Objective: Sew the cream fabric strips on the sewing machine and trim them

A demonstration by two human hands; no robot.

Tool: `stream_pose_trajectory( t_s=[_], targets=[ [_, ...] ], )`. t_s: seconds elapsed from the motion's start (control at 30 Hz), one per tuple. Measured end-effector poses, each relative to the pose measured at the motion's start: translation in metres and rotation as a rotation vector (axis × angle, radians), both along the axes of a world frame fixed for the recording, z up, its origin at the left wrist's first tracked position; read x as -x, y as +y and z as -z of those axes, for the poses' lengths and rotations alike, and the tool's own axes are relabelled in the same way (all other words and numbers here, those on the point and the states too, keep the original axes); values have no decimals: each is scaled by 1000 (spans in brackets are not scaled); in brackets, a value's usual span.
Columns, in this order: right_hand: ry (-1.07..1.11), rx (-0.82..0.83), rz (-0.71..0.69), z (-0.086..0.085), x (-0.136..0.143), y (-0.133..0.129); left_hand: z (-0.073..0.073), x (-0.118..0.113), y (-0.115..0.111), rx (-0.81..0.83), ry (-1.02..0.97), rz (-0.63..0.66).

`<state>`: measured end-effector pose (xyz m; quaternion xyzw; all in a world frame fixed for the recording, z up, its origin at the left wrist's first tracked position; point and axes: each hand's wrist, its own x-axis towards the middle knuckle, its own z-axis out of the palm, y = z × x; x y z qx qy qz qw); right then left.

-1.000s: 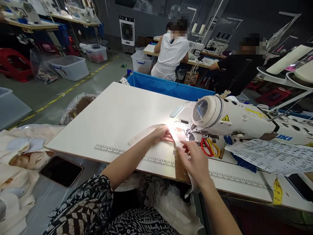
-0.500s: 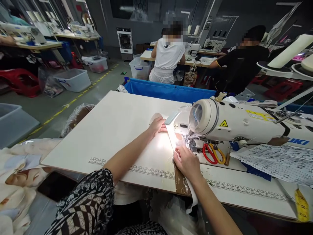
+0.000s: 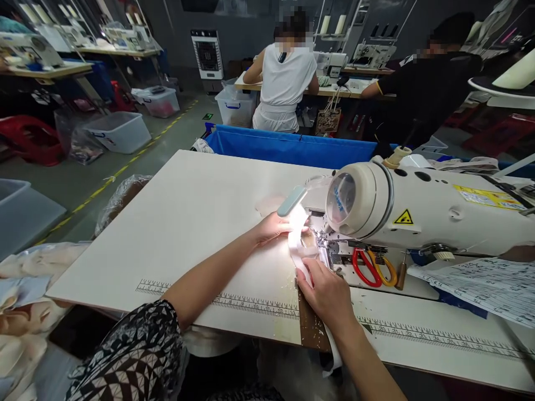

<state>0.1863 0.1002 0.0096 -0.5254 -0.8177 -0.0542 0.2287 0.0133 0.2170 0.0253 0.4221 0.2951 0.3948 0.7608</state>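
Note:
A white fabric strip (image 3: 295,245) curves upright beside the needle area of the white sewing machine (image 3: 368,200), in bright lamp light. My left hand (image 3: 271,227) is at the far end of the strip, fingers reaching around it; glare hides part of the grip. Nearer to me, my right hand (image 3: 328,287) pinches the strip between thumb and fingers. The strip's tail (image 3: 333,353) hangs over the table's front edge below my right wrist. Behind my left hand, a pale fabric piece (image 3: 267,205) lies flat on the table.
Red-handled and yellow-handled scissors (image 3: 368,270) lie right of the needle area, by a wooden-handled tool (image 3: 401,273). A printed sheet (image 3: 480,287) rests at the right. Behind the white table (image 3: 188,223) is a blue fabric bin (image 3: 288,147). Two people sit beyond it.
The strip, straighter before, now bends into a curve between my hands. My left hand has come nearer the needle area, its fingers now reaching past the strip. The view has shifted slightly.

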Motion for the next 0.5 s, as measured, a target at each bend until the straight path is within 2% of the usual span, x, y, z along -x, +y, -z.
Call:
stream_pose_trajectory(
  t_s=[0.33, 0.4, 0.5],
  targets=[
    [44, 12, -11, 0, 0, 0, 2, -1, -1, -14, 24, 26],
    [41, 22, -9, -3, -1, -3, 0, 1, 1, -27, 85, -51],
    [-19, 37, -34, -11, -3, -13, -3, 15, 7, -57, 224, -319]
  ],
)
